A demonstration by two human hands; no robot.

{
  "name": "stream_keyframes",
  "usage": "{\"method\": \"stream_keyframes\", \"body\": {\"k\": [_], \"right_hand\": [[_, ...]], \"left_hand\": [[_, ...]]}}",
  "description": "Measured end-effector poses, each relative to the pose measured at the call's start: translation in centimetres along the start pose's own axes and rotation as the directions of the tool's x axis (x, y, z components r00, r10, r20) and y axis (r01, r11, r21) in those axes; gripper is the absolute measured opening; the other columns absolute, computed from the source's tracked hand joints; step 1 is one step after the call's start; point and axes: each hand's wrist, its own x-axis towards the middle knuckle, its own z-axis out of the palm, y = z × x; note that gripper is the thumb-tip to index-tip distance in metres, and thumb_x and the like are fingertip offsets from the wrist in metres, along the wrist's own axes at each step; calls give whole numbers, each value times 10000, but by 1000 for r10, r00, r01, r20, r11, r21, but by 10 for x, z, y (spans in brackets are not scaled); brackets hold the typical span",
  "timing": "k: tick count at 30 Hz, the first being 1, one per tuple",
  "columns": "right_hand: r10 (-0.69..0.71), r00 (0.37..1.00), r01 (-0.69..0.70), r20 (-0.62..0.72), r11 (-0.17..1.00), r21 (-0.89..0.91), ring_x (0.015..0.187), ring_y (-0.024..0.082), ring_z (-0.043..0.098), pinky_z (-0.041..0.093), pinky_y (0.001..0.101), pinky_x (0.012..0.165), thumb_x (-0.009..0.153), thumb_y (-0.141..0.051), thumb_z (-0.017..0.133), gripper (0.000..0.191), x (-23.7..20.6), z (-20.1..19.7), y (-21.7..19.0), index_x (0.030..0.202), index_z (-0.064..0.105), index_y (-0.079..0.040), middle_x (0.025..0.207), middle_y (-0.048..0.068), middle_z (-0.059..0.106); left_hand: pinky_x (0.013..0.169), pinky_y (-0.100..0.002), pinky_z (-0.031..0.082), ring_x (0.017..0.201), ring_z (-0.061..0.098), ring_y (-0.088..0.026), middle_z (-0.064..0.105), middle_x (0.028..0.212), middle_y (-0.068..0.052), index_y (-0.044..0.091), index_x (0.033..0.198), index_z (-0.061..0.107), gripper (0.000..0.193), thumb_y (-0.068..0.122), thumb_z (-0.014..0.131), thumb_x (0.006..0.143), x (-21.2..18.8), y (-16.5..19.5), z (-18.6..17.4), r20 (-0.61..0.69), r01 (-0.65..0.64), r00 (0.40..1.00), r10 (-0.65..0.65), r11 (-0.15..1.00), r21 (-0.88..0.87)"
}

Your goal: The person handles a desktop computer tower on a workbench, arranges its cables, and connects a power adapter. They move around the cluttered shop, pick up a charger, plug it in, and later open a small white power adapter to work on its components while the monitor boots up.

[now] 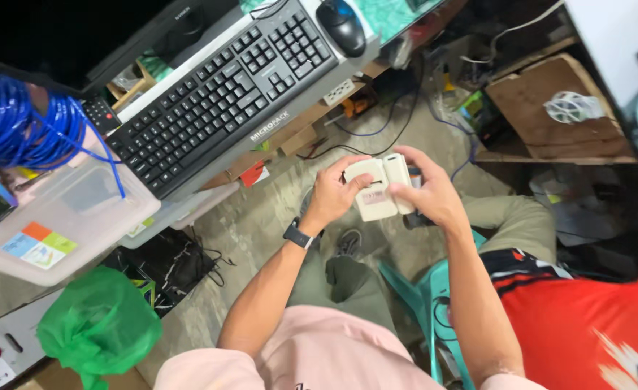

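Head view: looking down at two bare hands over the lap, person seated at a desk.
Left hand [331, 193]: curled around the left side of a small white box [376, 189], thumb laid across its front face; dark watch [298, 235] on that wrist.
Right hand [432, 193]: wrapped around the right side of the same box, fingers behind it, thumb near the top right edge.
Grip: both hands closed on the box, neither one spread open.
Box position: held in the air between the hands, above the knees, just below the desk edge and in front of the keyboard [221, 94].
Box look: off-white plastic, roughly rectangular, rounded corners; seems to be in two parts, a wide body and a narrower piece standing along its right side; small label patch low on the front; a dark slot near the middle.
Box details: too small to tell what the slot is.
Nearby: black mouse [342, 24] at the top of the desk; blue cable coil [15, 126] at far left; clear plastic bin [73, 217] under it; green bag [101, 325] at bottom left.
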Motion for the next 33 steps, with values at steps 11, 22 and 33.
{"method": "stream_keyframes", "body": {"k": [11,22,33], "right_hand": [[29,1000,-29,6,956,293,984,105,632,533,286,862,809,-105,816,522,-99,-12,-88,1294,631,-48,1089,15,682],[-13,979,-33,202,975,222,909,99,649,546,290,810,805,-109,811,415,-146,-32,-124,1187,660,-47,1010,13,707],[-242,947,290,-211,926,242,1003,80,610,516,258,886,867,-93,809,435,-156,-10,-133,1260,626,-67,1099,-12,664]], "left_hand": [[738,-345,576,851,755,-211,743,932,-131,12,1151,564,318,294,649,1032,-72,124,44,-189,-169,964,187,980,109],[864,-275,536,956,627,-102,673,1033,-91,11,1085,609,200,-32,768,972,-99,175,42,71,-289,940,334,889,-355],[592,-320,525,678,597,-144,673,861,-91,3,891,609,214,170,702,988,-110,181,8,66,-85,985,158,784,-614]]}}
